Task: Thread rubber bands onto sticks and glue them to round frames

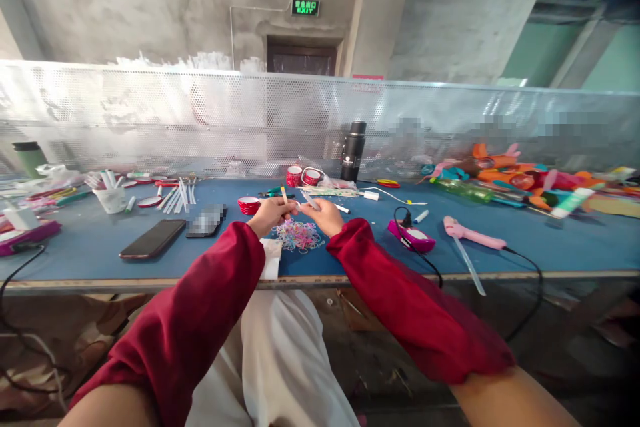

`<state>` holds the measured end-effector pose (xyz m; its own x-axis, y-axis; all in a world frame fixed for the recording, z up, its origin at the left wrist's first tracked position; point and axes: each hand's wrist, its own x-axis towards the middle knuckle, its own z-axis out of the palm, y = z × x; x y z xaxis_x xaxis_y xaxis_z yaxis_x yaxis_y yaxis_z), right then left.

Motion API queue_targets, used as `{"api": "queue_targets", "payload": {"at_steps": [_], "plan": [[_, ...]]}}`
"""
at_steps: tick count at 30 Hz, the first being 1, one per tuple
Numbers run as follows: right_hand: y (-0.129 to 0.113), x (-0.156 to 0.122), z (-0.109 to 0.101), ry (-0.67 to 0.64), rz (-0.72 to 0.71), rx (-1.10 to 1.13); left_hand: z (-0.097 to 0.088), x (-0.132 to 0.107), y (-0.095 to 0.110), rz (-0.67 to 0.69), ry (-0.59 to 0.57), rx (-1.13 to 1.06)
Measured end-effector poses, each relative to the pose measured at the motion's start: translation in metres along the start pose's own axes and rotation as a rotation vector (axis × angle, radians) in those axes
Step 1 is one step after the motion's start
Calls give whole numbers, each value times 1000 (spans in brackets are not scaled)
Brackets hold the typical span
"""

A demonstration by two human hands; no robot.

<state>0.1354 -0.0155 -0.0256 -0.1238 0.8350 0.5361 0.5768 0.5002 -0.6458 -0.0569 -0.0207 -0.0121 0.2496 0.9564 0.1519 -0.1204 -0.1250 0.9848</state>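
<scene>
Over the front of the blue table my two hands meet, fingers closed and almost touching. My left hand [270, 215] pinches a thin pale strip with a yellowish tip [285, 195] that stands nearly upright. In my right hand [326, 215] is a whitish stick [311, 201], slanting up to the left. Something small and pale shows between the fingertips, too small to name. Just below them lies a loose pile of small multicoloured rings [299, 235], like rubber bands. A white paper [271, 259] lies partly under my left forearm at the table edge.
Left of my hands are a red cup [249, 205], two phones, the nearer one dark [153, 239], and several white sticks [179, 196]. A black bottle [353, 152] stands behind. To the right are a purple device [412, 236] and a pink glue gun [473, 233] with trailing cords.
</scene>
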Motion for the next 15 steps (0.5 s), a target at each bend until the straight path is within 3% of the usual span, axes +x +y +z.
{"api": "queue_targets", "payload": {"at_steps": [3, 7, 15], "plan": [[1, -4, -7, 95, -71, -137, -1, 0, 3, -27, 88, -144], [4, -10, -14, 118, -144, -304, -3, 0, 6, -60, 149, -297], [2, -12, -10, 74, -214, -381, -5, 3, 4, -61, 153, -302]]}}
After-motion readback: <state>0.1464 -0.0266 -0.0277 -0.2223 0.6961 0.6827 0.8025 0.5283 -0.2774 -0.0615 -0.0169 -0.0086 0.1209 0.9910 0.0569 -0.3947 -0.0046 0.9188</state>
